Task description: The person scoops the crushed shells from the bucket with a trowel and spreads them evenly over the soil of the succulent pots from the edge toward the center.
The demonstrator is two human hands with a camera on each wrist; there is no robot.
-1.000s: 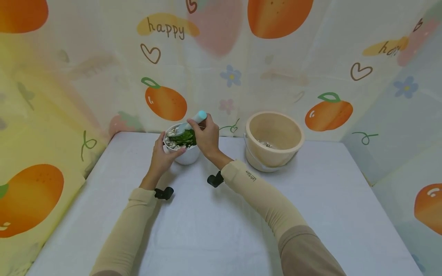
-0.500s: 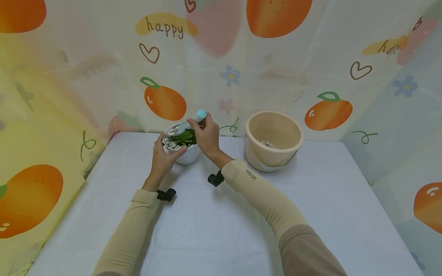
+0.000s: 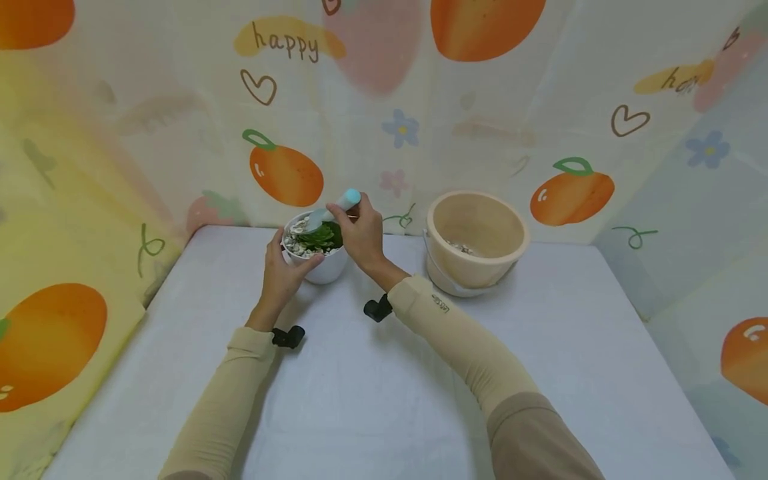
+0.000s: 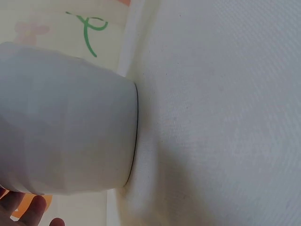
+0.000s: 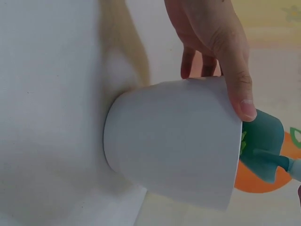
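A white flower pot (image 3: 327, 270) stands upright on the table. White pebbles (image 3: 298, 248) and a green succulent (image 3: 322, 237) fill its top. My left hand (image 3: 282, 277) grips the pot's left side, its thumb along the near rim, as the right wrist view also shows. My right hand (image 3: 364, 239) holds a small trowel (image 3: 345, 201) by its pale blue-topped handle, over the pot's right side. The teal trowel blade (image 5: 264, 141) tilts down above the plant and pebbles; whether its tip touches the pebbles I cannot tell. In the left wrist view the pot (image 4: 66, 122) hides the plant.
A beige bucket (image 3: 477, 267) with a white handle stands right of the pot, some pebbles (image 3: 461, 248) at its bottom. White cloth (image 3: 372, 393) covers the table. A printed curtain (image 3: 360, 100) hangs close behind the pot and bucket.
The trowel blade has shifted slightly right and up over the pebbles in the pot. My left hand keeps its grip on the pot, and the head view has moved a little.
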